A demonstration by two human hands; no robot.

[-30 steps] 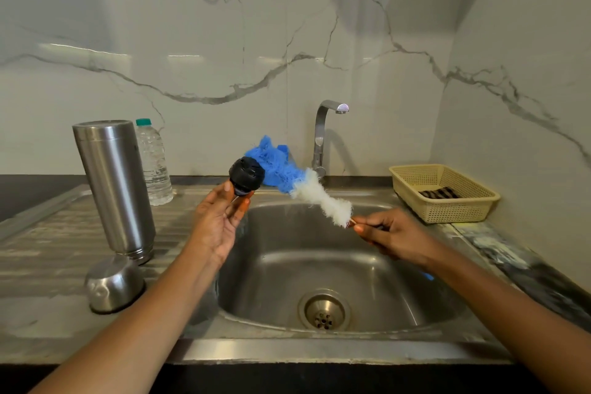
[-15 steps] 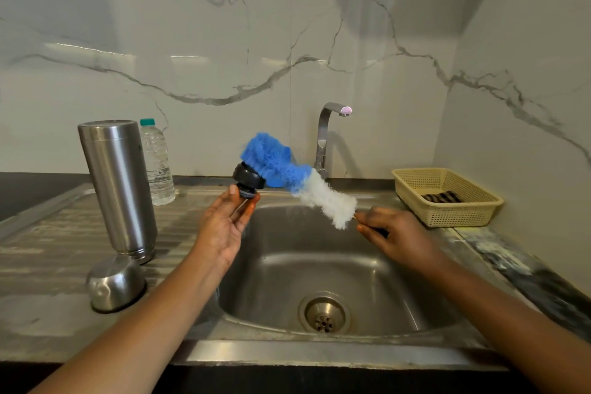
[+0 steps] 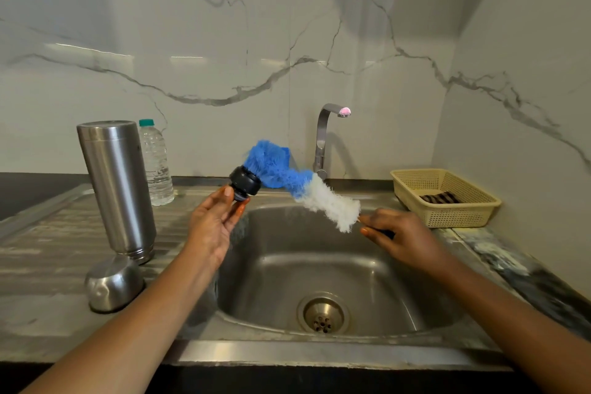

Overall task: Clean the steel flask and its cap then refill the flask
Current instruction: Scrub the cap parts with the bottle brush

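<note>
My left hand [image 3: 213, 223] pinches a black flask stopper [image 3: 244, 184] by its lower end, above the sink's left rim. My right hand [image 3: 401, 237] grips the dark handle of a bottle brush [image 3: 297, 181] with blue and white bristles. The blue bristle end presses against the stopper's top. The steel flask [image 3: 117, 189] stands upside down on the drainboard at the left. A rounded steel cap [image 3: 112, 285] sits just in front of it.
The steel sink [image 3: 319, 272] lies below both hands, its drain [image 3: 323, 317] in the middle. A tap [image 3: 324, 137] rises behind it, not running. A clear water bottle [image 3: 156, 166] stands behind the flask. A beige basket [image 3: 444, 198] holding a dark cloth sits right.
The stopper has turned in my left fingers, now showing its side instead of its top. The brush's blue end has shifted across it. Both hands stay in the same place.
</note>
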